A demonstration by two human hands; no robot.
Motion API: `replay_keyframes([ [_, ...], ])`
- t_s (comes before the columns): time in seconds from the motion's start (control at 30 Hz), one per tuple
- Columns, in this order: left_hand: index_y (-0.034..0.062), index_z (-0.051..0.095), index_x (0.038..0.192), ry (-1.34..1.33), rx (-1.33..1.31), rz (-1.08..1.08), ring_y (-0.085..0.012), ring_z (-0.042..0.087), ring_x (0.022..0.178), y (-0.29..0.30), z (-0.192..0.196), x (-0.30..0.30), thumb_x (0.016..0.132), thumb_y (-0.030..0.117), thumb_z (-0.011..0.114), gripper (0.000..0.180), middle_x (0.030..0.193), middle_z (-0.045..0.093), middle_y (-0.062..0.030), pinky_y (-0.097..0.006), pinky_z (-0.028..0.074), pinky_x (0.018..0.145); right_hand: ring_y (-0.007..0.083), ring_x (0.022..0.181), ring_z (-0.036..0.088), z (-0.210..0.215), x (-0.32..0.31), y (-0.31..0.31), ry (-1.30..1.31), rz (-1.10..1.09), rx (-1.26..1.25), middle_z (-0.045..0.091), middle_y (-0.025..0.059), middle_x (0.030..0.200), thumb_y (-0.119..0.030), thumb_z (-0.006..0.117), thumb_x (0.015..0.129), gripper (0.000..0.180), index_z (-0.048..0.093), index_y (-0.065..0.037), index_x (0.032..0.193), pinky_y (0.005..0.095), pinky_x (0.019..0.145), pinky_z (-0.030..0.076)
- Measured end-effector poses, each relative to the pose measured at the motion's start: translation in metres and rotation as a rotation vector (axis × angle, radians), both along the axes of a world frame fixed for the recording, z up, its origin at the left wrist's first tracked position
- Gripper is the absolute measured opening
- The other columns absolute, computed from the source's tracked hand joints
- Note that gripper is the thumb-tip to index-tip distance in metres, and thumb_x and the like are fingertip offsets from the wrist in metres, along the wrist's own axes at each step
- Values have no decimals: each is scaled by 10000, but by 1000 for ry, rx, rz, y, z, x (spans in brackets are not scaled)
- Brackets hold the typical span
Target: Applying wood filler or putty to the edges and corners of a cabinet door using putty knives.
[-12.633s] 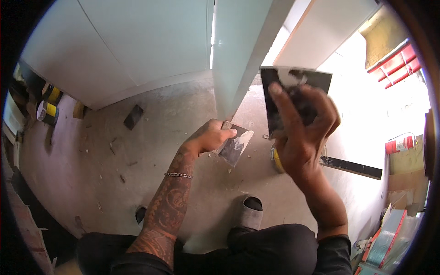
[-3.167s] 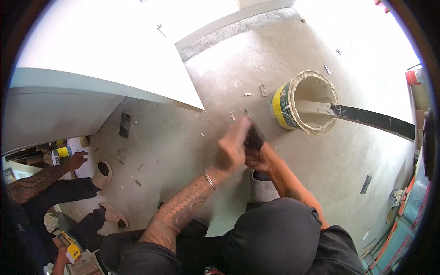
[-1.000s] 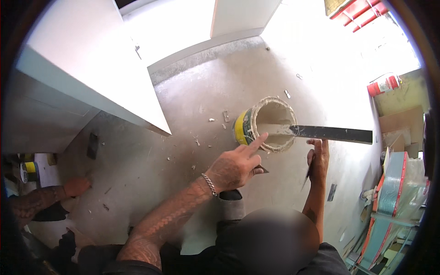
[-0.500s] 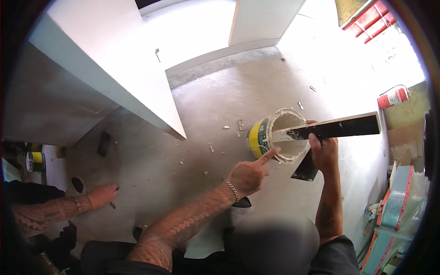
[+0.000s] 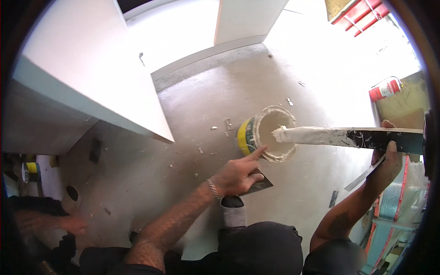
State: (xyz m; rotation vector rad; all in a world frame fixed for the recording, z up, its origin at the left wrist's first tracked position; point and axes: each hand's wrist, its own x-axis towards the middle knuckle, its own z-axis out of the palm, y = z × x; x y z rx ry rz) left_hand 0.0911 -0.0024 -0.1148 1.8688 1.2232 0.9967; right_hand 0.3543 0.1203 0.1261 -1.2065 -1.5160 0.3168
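Note:
A yellow and dark-green bucket (image 5: 248, 133) with a paste-smeared rim stands on the floor. At its near left rim rests the stretched index finger of my left hand (image 5: 236, 175). Its other fingers are curled, and a dark flat blade (image 5: 259, 184) sticks out from beneath the thumb, apparently held there. To the right of the bucket, my right hand (image 5: 387, 149) grips a long dark flat board (image 5: 408, 141). Thick white paste (image 5: 316, 136) covers its bucket-side half, whose tip hangs over the bucket's opening. Under that hand a thinner grey flat blade (image 5: 364, 176) shows.
Far left, a co-worker's hand (image 5: 74, 224) is blurred over the floor. A white panel (image 5: 110, 73) reaches in from upper left. Small scraps and a dark strip (image 5: 333, 199) lie on the floor. A red fire extinguisher (image 5: 385, 90) and wrapped goods (image 5: 389, 206) stand right.
My right hand has drawn the board rightward, bringing its paste-covered end up out of the bucket. My left hand stays at the rim; the dark blade below it now shows. The co-worker's hand has moved nearer.

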Motion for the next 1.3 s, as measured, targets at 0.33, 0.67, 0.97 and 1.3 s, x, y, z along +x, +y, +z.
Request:
replay_keyframes([
  [0.33, -7, 568, 1104, -1132, -520, 566, -118, 616, 939, 29, 33, -16, 959, 104, 646, 199, 1056, 649, -61, -307, 517, 874, 71, 562, 575, 82, 45, -42, -98, -83, 348, 661, 172, 866, -411, 445, 1011, 663, 424, 134, 1389, 158, 434, 404],
  [0.67, -29, 537, 1262, -1193, -512, 452, -149, 611, 1011, 33, 50, -1, 995, 116, 538, 303, 1118, 650, -83, -320, 508, 905, 71, 572, 597, 54, -3, -60, 8, 252, 45, 655, 150, 882, -517, 498, 974, 731, 482, 124, 1326, 143, 451, 427],
  [0.97, -11, 561, 1222, -403, -264, 644, -348, 680, 940, 23, 63, -14, 1000, 196, 514, 307, 1016, 684, -252, -414, 516, 835, 56, 563, 498, 53, -19, -60, -283, 61, 131, 655, 141, 958, -387, 433, 979, 605, 523, 82, 1349, 178, 523, 376],
  [1.3, -46, 584, 1221, -1043, -259, 543, -154, 646, 943, 35, 37, -25, 1009, 130, 524, 283, 1042, 690, -88, -305, 521, 852, 112, 691, 615, 34, -6, -22, -394, -109, 185, 700, 165, 927, -335, 440, 1042, 464, 624, 23, 1271, 245, 658, 488],
])
